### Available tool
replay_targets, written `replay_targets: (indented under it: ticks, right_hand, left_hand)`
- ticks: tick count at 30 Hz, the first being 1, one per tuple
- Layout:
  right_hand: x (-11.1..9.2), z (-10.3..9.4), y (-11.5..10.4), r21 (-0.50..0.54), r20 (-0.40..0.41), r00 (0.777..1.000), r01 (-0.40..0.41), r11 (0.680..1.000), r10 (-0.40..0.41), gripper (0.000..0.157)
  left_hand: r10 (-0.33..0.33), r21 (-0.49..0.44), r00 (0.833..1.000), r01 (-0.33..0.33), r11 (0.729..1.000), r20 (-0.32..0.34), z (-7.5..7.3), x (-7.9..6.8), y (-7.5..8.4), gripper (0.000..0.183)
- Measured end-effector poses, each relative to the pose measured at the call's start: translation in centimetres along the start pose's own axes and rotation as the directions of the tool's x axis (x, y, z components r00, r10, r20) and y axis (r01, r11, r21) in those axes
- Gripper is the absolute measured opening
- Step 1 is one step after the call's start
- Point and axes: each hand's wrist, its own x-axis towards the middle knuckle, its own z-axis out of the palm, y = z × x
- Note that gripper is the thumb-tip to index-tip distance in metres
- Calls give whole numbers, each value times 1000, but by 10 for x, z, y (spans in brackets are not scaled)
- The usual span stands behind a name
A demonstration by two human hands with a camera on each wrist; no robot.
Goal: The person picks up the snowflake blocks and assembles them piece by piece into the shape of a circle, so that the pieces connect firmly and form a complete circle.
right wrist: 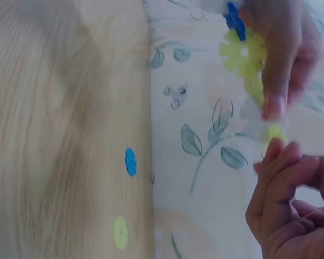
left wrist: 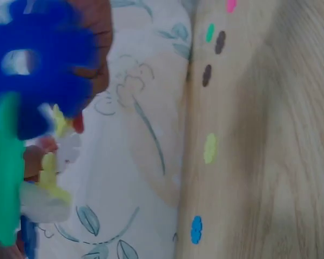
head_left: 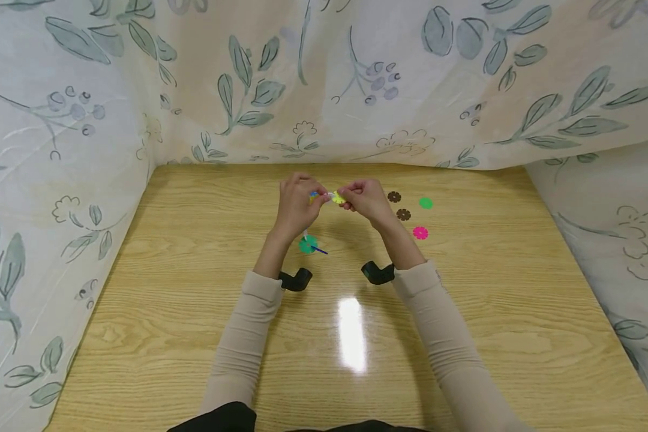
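My left hand point(head_left: 298, 207) pinches a chain of interlocked plastic flower discs near its end. From it hang a green disc point(head_left: 308, 244) and a dark blue disc point(head_left: 318, 249), seen nearly edge-on. My right hand point(head_left: 368, 201) holds a yellow flower disc point(head_left: 338, 197) between thumb and fingers, right at the chain's white disc point(head_left: 330, 195). In the left wrist view the blue disc point(left wrist: 56, 54) looms close and blurred, beside the green disc point(left wrist: 2, 183). The right wrist view shows both hands' fingertips almost meeting, with another yellow disc point(right wrist: 243, 56) higher in the chain.
On the wooden table point(head_left: 194, 336) right of my hands lie two brown discs point(head_left: 393, 197), a green disc point(head_left: 425, 203) and a pink disc point(head_left: 420, 233). A blue disc point(right wrist: 130, 162) and a yellow-green disc point(right wrist: 120, 233) lie near the back edge. Leaf-printed cloth point(head_left: 313, 72) encloses the table.
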Motion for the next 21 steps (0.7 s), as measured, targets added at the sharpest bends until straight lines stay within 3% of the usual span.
replay_targets:
  ticks: [8,15,21]
  right_hand:
    - [2,4,2,-21,9,999,33,999,-33,20]
    - [5,0,3,6,37,999,28,1000,-28,24]
    - [5,0,2,24,51,999,8,1000,-10,23]
  left_hand:
    - [-3,28,1000,3,1000,8,-3,-1,1,16]
    - [-33,-8,992,34,999,124,-13,2,0,26]
    - [7,-20,979,-3,1000,203,-15,5,-2,44]
